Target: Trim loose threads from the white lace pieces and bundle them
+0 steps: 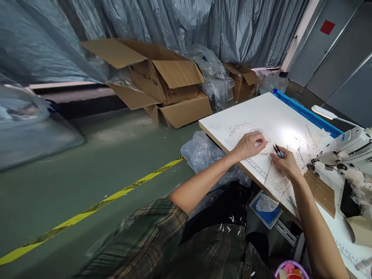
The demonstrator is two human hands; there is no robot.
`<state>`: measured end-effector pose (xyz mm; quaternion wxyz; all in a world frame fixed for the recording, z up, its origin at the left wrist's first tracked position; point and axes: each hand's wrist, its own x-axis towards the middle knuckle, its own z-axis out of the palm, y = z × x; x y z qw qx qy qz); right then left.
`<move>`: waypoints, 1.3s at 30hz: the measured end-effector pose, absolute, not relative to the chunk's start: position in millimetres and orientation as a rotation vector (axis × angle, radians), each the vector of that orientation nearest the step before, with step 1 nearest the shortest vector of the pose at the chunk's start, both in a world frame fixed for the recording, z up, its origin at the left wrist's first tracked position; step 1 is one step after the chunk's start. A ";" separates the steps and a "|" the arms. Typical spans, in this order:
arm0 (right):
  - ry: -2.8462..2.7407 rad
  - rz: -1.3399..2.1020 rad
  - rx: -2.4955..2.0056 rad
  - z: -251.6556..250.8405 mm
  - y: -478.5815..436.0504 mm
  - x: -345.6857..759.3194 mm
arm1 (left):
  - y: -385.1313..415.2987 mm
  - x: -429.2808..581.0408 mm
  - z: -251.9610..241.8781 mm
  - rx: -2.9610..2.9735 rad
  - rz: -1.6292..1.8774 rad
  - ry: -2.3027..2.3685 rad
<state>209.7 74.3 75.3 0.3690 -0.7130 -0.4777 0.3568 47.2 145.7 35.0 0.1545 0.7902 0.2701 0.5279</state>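
My left hand (250,145) is pinched closed on the edge of a white lace piece (242,130) lying on the white sewing table (269,106). A short way to its right, my right hand (286,163) is wrapped around a pair of thread snips (278,151) with blue handles and dark blades. The blade tips point toward my left hand, apart from it. More lace fabric (276,181) spreads beneath my right hand and wrist, reaching toward the needle area of the sewing machine (345,145). Part of the lace is hidden by my hands.
A lamp (324,112) lights the tabletop. Open cardboard boxes (174,79) and clear plastic bags (210,66) sit on the floor beyond the table. Yellow-black tape (116,195) crosses the floor at left. A pink-rimmed basket (302,267) stands below the table's front edge.
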 end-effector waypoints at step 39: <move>-0.645 1.309 -1.162 85.6 44.2 183.1 | 151.2 50.6 25.4 2.857 1.007 0.765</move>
